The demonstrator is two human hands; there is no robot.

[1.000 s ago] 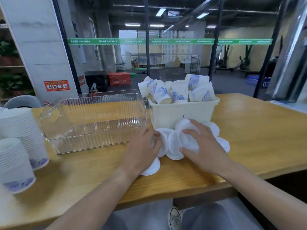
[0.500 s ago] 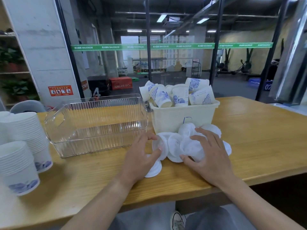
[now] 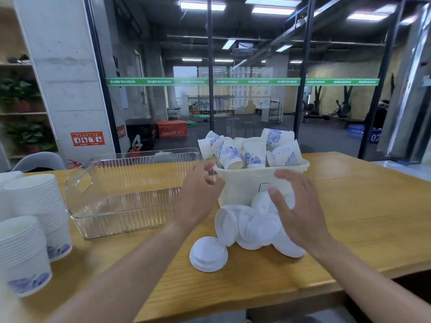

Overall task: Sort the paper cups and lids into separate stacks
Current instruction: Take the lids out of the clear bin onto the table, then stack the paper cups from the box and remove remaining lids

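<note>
From the head view, my left hand (image 3: 198,197) and right hand (image 3: 300,215) hover loose-fingered, holding nothing, over the lids (image 3: 251,227) heaped before the cup-filled bin (image 3: 245,185). I should nest the lids squarely, rim into rim.

Two stacks of nested cups (image 3: 35,229), about six loose cups (image 3: 253,153) in one white bin (image 3: 245,183), one clear tray (image 3: 130,194), several white lids (image 3: 251,229).

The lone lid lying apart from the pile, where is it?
In the head view, the lone lid lies on the table's near edge, just left of the lid pile.
</note>
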